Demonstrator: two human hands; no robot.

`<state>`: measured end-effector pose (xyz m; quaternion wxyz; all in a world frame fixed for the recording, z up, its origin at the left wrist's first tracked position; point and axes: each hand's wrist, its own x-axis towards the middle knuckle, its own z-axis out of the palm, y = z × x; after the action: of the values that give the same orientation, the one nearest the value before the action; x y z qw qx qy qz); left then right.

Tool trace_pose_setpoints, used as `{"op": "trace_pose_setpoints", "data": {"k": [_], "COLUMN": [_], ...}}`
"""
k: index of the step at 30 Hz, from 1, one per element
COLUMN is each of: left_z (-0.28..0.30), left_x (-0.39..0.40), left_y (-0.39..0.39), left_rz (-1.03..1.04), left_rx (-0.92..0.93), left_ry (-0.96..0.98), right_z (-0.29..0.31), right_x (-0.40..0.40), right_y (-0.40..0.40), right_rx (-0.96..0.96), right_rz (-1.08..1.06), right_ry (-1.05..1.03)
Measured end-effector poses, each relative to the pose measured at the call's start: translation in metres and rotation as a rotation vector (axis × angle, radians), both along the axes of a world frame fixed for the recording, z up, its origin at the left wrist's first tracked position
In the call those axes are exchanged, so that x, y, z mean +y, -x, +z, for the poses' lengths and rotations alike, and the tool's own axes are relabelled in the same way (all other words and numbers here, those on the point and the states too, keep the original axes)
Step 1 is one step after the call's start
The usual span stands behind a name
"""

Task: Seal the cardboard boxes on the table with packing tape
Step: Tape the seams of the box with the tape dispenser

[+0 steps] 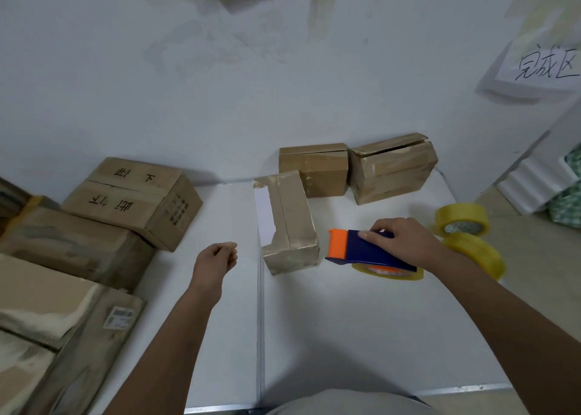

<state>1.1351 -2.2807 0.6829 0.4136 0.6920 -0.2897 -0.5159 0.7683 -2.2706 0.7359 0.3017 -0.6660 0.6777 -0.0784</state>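
Note:
A narrow cardboard box (292, 222) lies on the white table (345, 320), taped along its top. Two more small boxes stand behind it: one (314, 169) against the wall and a dented one (393, 169) to its right with a lifted flap. My right hand (405, 241) grips the blue and orange tape dispenser (361, 249), which rests on the table just right of the narrow box, its yellowish tape roll (390, 273) underneath. My left hand (217, 260) hovers left of the narrow box with fingers loosely curled, holding nothing.
Larger cardboard boxes (132, 200) are stacked along the table's left side. Two spare rolls of yellowish tape (465, 226) lie at the right table edge. White foam pieces (534, 188) and a handwritten paper sign (544, 65) are at the right.

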Motion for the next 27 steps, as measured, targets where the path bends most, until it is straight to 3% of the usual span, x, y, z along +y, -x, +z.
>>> {"op": "trace_pose_setpoints", "data": {"k": [10, 27], "left_z": [-0.019, -0.02], "left_x": [0.02, 0.018], "left_y": [0.039, 0.064], "left_rz": [0.099, 0.16], "left_rx": [-0.152, -0.193], "left_ry": [-0.119, -0.097], "right_z": [-0.013, -0.017], "right_x": [-0.024, -0.049], "right_y": [0.0, 0.008], "right_rx": [0.185, 0.183], "right_rz": [-0.024, 0.033], "right_ry": [0.052, 0.052]}}
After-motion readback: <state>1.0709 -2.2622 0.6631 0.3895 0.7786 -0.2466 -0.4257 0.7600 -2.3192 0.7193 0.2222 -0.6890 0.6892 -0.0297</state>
